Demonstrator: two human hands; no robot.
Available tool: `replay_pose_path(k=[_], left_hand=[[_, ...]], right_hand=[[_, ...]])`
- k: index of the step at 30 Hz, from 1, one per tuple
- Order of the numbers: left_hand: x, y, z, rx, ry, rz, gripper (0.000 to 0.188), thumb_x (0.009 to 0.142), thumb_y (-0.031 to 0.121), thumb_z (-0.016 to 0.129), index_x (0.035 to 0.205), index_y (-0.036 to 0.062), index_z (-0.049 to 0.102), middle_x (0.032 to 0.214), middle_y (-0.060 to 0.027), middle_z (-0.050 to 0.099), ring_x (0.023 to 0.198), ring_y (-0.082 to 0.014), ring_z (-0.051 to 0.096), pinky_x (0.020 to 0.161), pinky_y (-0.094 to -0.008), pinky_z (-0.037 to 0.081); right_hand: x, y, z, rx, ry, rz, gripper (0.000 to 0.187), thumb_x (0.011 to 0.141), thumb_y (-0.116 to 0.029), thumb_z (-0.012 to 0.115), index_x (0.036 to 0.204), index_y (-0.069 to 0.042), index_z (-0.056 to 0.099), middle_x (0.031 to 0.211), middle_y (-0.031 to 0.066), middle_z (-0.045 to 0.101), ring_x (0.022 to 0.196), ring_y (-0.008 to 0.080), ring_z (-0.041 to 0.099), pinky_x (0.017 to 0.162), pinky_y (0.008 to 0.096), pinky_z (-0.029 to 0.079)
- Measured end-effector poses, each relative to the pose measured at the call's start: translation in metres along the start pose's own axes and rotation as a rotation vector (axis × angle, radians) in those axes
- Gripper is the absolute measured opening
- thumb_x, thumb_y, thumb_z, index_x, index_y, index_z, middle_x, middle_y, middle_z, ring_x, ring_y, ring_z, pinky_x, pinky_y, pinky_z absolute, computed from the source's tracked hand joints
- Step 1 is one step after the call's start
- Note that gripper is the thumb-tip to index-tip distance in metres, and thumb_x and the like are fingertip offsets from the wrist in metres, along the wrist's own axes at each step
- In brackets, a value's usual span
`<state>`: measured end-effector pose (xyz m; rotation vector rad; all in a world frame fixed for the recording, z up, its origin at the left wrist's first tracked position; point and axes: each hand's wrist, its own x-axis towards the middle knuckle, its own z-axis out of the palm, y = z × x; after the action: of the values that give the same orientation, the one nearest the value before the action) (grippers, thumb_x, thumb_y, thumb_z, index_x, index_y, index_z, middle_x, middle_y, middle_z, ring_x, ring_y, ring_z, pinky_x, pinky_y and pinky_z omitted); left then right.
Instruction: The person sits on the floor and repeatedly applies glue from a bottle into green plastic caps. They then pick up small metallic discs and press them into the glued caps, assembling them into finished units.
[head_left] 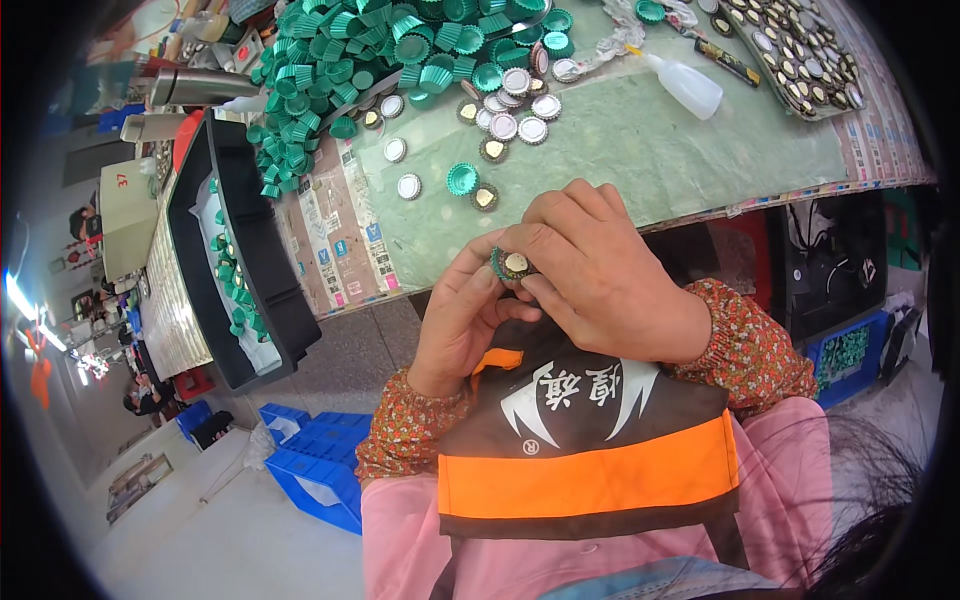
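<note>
In front of my apron, at the table's near edge, both hands are closed on small round pieces. My left hand (452, 325) grips a green fluted cap (497, 264) between thumb and fingers. My right hand (600, 270) pinches a dark round cap with a pale gold spot (516, 262), which touches the green one; fingers partly hide both. Just beyond my hands lie a green fluted cap (462, 179) and a dark cap with a gold spot (484, 197). Farther off is a cluster of white-faced crown caps (503, 127), with a few loose ones to its left.
A large heap of green fluted caps (330, 50) covers the table's far left. At the far right are a white squeeze bottle (688, 88), a dark pen-like tube (727, 62) and a tray of caps (826, 95). A black bin (262, 220) stands left, blue crates (318, 462) below.
</note>
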<state>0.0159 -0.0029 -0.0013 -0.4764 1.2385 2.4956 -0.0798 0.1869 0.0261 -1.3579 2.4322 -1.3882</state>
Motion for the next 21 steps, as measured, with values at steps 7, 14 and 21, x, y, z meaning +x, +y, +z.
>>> replay_pose_path(k=[7,14,21], left_hand=[[0.0004,0.0003,0.0019,0.048,-0.002,-0.004,0.045,0.107,0.027,0.051,0.144,0.0014,0.046,0.116,-0.0059,0.063,0.102,-0.0141,0.065,0.083,-0.0315,0.061],[0.0007,-0.0023,-0.0019,0.056,-0.009,-0.015,0.045,0.107,0.027,0.05,0.144,0.001,0.046,0.117,-0.0067,0.063,0.104,-0.0146,0.066,0.083,-0.0315,0.061],[-0.0003,-0.0065,0.0039,0.135,0.018,0.018,0.044,0.109,0.026,0.047,0.145,0.0006,0.044,0.122,-0.0091,0.062,0.106,-0.0172,0.067,0.085,-0.0322,0.061]], right_hand=[[-0.0007,0.0,-0.001,0.004,-0.004,0.009,0.041,0.076,-0.004,0.073,0.115,-0.005,0.061,0.1,0.0095,0.054,0.091,0.0296,0.051,0.078,0.0422,0.038],[-0.002,0.0021,0.002,0.02,0.021,0.02,0.041,0.068,-0.012,0.08,0.105,-0.006,0.063,0.097,0.0086,0.053,0.093,0.03,0.051,0.08,0.0412,0.039],[-0.0031,0.0003,0.0008,0.038,0.004,0.001,0.034,0.076,-0.003,0.073,0.108,-0.003,0.061,0.098,0.0114,0.053,0.091,0.0311,0.051,0.079,0.0406,0.042]])
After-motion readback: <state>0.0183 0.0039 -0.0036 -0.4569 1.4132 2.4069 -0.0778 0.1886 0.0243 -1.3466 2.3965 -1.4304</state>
